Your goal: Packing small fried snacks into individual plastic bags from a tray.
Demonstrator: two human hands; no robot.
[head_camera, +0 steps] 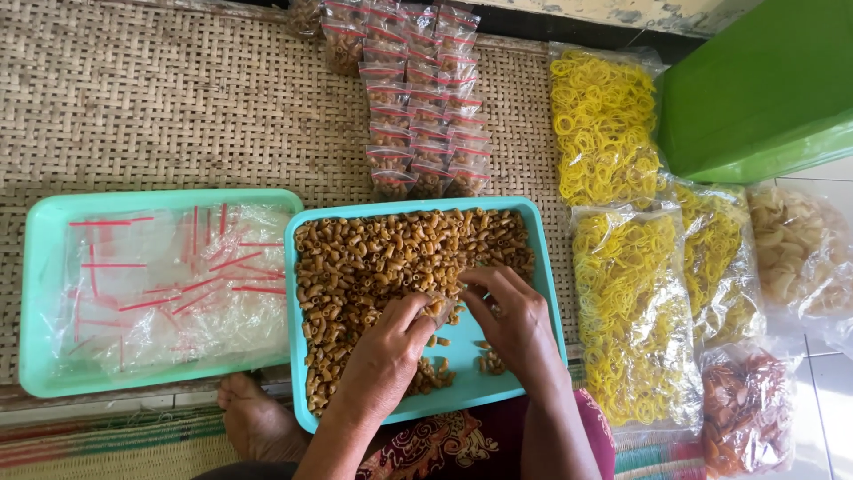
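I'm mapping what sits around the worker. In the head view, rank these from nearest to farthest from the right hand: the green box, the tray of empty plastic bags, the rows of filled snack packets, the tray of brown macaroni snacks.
From the right hand:
1. Tray of brown macaroni snacks, directly under it.
2. Rows of filled snack packets, straight ahead on the woven mat.
3. Tray of empty plastic bags, off to the left, and green box, far upper right: too close to call.

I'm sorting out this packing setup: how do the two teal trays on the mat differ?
The right tray holds loose brown macaroni-shaped snacks; the left tray holds empty clear zip bags with red strips. Both hands, left hand and right hand, work in the right tray; none touches the left tray. The right tray's near edge overhangs the person's lap; the left tray lies on the mat. Both are teal, rectangular and shallow.
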